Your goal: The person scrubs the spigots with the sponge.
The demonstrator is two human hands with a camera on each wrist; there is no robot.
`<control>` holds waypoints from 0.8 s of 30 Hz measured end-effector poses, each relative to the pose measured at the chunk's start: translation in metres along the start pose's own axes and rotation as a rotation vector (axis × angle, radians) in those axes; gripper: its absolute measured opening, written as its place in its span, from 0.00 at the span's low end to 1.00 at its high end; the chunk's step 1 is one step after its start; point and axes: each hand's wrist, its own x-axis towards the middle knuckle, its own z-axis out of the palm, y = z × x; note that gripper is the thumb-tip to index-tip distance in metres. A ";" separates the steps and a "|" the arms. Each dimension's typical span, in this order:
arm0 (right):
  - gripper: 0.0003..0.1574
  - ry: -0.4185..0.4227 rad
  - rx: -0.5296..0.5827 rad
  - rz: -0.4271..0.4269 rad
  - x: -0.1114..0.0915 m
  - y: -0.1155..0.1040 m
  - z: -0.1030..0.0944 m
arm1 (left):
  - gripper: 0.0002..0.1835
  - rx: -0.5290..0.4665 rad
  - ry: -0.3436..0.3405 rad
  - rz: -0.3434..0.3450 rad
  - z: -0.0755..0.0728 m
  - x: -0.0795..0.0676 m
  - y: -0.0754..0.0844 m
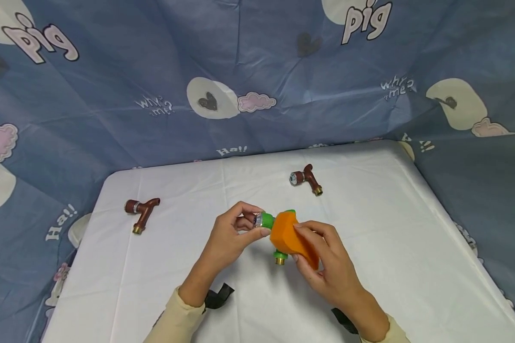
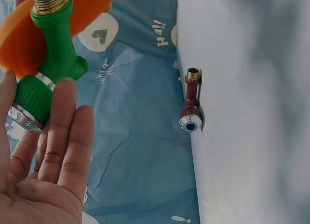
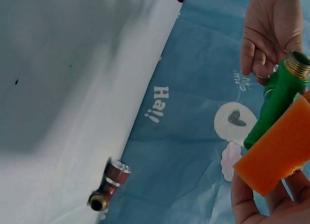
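A green plastic faucet (image 1: 268, 220) with a brass threaded end is held above the table. My left hand (image 1: 227, 238) pinches its silver-rimmed knob between thumb and fingers; the left wrist view shows the faucet (image 2: 59, 44) with its threaded end upward in that picture. My right hand (image 1: 330, 259) grips an orange sponge (image 1: 288, 234), which lies against the faucet's body and hides much of it from the head camera. In the right wrist view, the sponge (image 3: 278, 146) covers one side of the green body (image 3: 277, 103).
On the white-covered table (image 1: 176, 271), a brown faucet (image 1: 143, 213) lies at the left and another brown faucet (image 1: 307, 179) with a silver knob face lies toward the back. A blue printed cloth (image 1: 154, 71) hangs behind the table. Black straps (image 1: 219, 296) are at the wrists.
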 end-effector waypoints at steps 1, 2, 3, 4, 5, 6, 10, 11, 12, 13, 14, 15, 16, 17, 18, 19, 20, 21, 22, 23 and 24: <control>0.29 -0.002 0.004 0.001 0.000 0.000 0.001 | 0.22 0.006 0.001 0.005 0.000 0.000 0.000; 0.29 -0.007 0.004 0.008 0.000 -0.001 0.001 | 0.22 0.010 0.003 0.010 0.000 0.000 0.000; 0.29 -0.012 0.002 0.012 0.000 -0.001 0.002 | 0.22 0.013 0.004 0.013 0.000 0.000 0.000; 0.29 -0.015 -0.003 0.011 0.000 -0.001 0.002 | 0.22 0.019 0.007 0.015 0.000 0.000 0.000; 0.29 -0.021 -0.012 0.011 -0.001 -0.001 0.002 | 0.22 0.025 0.012 0.015 0.000 0.000 0.000; 0.28 -0.027 -0.023 0.008 -0.001 -0.001 0.002 | 0.22 0.030 0.016 0.016 -0.001 0.000 0.000; 0.27 -0.048 -0.109 -0.016 -0.002 0.001 0.001 | 0.21 0.052 0.038 0.027 -0.002 0.001 0.000; 0.27 -0.053 -0.139 -0.019 -0.003 0.001 0.000 | 0.21 0.057 0.043 0.031 -0.002 0.001 -0.001; 0.27 -0.053 -0.166 -0.026 -0.004 0.002 -0.001 | 0.21 0.062 0.047 0.033 -0.002 0.001 -0.001; 0.27 -0.053 -0.188 -0.033 -0.005 0.002 -0.001 | 0.21 0.065 0.052 0.035 -0.003 0.001 -0.001; 0.27 -0.054 -0.206 -0.036 -0.006 0.003 -0.002 | 0.21 0.066 0.056 0.035 -0.003 0.001 -0.002; 0.27 -0.054 -0.218 -0.038 -0.007 0.004 -0.002 | 0.21 0.065 0.061 0.036 -0.003 0.001 -0.002; 0.27 -0.052 -0.227 -0.039 -0.009 0.005 -0.003 | 0.21 0.063 0.065 0.033 -0.003 0.002 -0.003; 0.27 -0.052 -0.233 -0.037 -0.010 0.006 -0.003 | 0.21 0.062 0.068 0.031 -0.003 0.001 -0.003; 0.27 -0.051 -0.237 -0.035 -0.012 0.007 -0.004 | 0.21 0.059 0.071 0.029 -0.003 0.001 -0.003; 0.27 -0.051 -0.239 -0.031 -0.013 0.008 -0.005 | 0.21 0.055 0.074 0.028 -0.003 0.001 -0.003; 0.27 -0.052 -0.242 -0.027 -0.015 0.009 -0.006 | 0.21 0.051 0.079 0.027 -0.003 0.001 -0.003; 0.28 -0.053 -0.245 -0.025 -0.016 0.011 -0.007 | 0.21 0.048 0.084 0.025 -0.003 0.001 -0.004; 0.28 -0.053 -0.246 -0.022 -0.018 0.012 -0.008 | 0.21 0.046 0.088 0.022 -0.003 0.001 -0.004; 0.28 -0.056 -0.248 -0.014 -0.019 0.013 -0.009 | 0.21 0.044 0.090 0.022 -0.003 0.002 -0.005; 0.29 -0.055 -0.250 -0.006 -0.020 0.015 -0.010 | 0.22 0.044 0.090 0.021 -0.003 0.002 -0.005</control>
